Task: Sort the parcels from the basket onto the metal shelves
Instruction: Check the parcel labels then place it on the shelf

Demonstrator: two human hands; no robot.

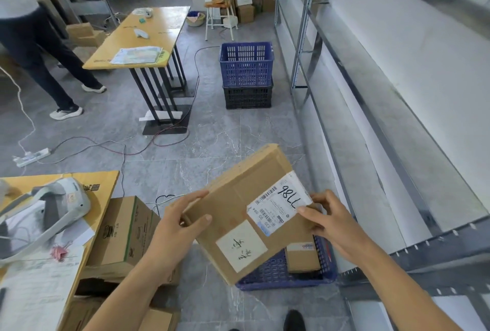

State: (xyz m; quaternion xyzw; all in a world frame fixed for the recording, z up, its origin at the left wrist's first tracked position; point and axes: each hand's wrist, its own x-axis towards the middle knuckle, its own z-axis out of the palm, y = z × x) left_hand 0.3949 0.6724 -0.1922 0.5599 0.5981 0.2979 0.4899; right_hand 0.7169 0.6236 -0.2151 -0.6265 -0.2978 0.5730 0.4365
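I hold a flat brown cardboard parcel with a white shipping label and a handwritten note, tilted above the blue basket on the floor. My left hand grips its left edge, thumb on top. At the label corner on the right, my right hand grips the parcel's other edge. A smaller brown parcel lies in the basket, partly hidden under the held one. The grey metal shelves run along the right wall, their boards bare here.
A blue crate stacked on a black crate stands ahead by the shelf post. A wooden table and another person's legs are at left. Cables and a power strip lie on the floor. Cardboard boxes sit beside a near table at lower left.
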